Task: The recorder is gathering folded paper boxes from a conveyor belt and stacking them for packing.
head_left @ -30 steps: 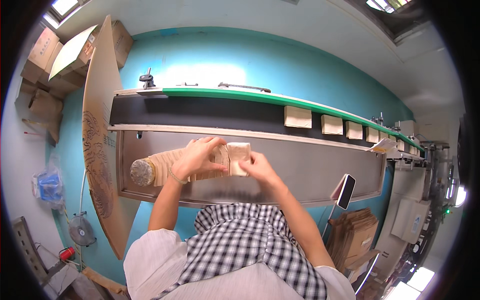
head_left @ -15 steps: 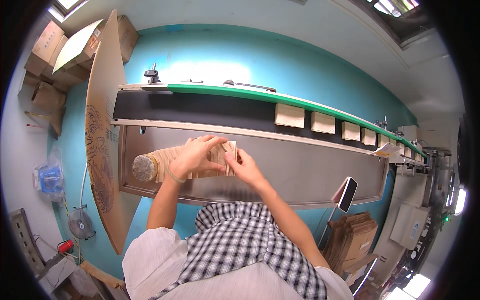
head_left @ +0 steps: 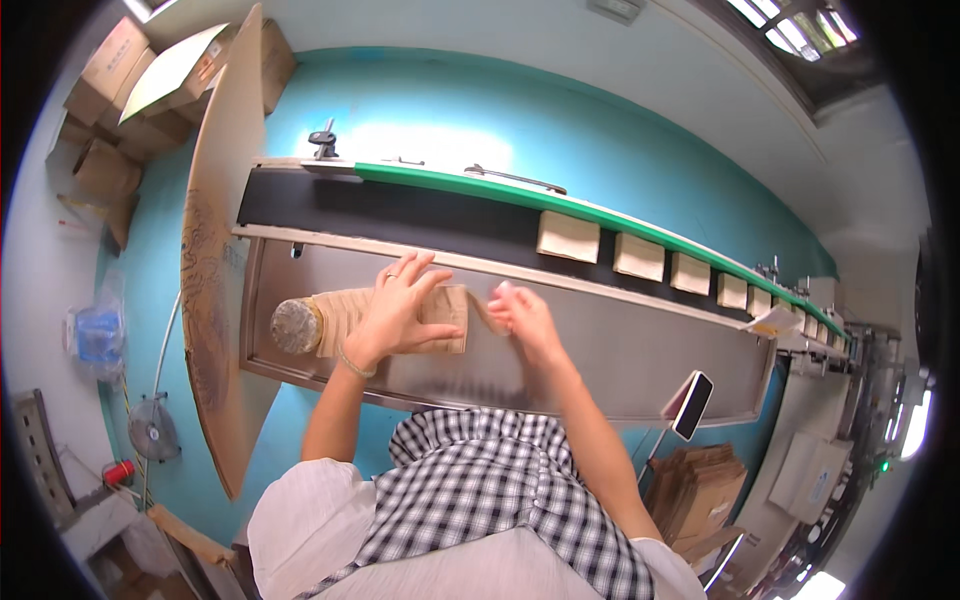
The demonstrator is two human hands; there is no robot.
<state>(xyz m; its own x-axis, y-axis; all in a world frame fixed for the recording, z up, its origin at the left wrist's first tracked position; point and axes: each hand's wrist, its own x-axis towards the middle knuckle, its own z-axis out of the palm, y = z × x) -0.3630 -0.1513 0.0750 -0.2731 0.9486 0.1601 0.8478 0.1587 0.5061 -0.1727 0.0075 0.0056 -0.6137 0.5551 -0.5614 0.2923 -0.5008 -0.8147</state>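
Note:
A row of thin beige paper-like packets point(head_left: 343, 310) stands on edge, side by side, in a steel tray point(head_left: 620, 350). Against its left end sits a round, mottled grey block point(head_left: 297, 326). My left hand point(head_left: 405, 310) lies over the row's right part, fingers spread, thumb toward me. Just past the row's right end, my right hand point(head_left: 525, 318) has its fingers pinched at the edge of one thin beige piece point(head_left: 484, 308), which leans away from the row. Whether that piece is a single sheet or a folded packet, I cannot tell.
Behind the tray runs a black conveyor belt point(head_left: 400, 212) with a green guide rail point(head_left: 450, 180), carrying several beige packets point(head_left: 568, 237). A large cardboard sheet point(head_left: 215, 270) stands at the left. Near the tray's front right edge is a phone on a stand point(head_left: 693, 406); flattened cartons point(head_left: 695, 490) lie below.
My right hand has drawn off the row's end to the right, with one thin piece tilting out. My left fingers have spread wider. The belt's packets have shifted slightly left along the rail.

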